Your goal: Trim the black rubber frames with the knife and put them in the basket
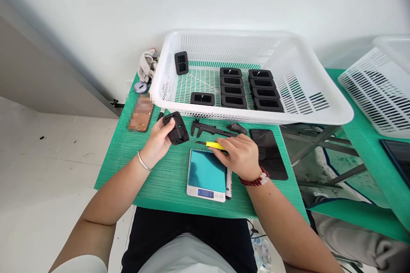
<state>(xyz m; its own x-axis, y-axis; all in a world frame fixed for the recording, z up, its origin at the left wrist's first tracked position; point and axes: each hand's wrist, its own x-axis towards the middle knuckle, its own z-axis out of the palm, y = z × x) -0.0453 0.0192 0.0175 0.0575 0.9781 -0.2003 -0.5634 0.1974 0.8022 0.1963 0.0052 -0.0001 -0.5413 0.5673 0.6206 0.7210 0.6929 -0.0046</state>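
Observation:
My left hand point(158, 140) is closed around a black plastic housing point(177, 128), held just above the green mat left of centre. My right hand point(240, 153) is closed on a yellow utility knife point(213, 145), whose blade tip points left toward the housing. Both hands hover behind a small digital scale point(206, 175) with a teal platform. A grey caliper point(209, 129) lies on the mat beyond the knife.
A white mesh basket point(320, 113) at the back holds several black housings point(250, 87). A phone point(141, 113), a dark tablet point(269, 151), a pen point(228, 183), a glove point(146, 65) and a second basket point(378, 81) at right surround the green mat point(160, 179).

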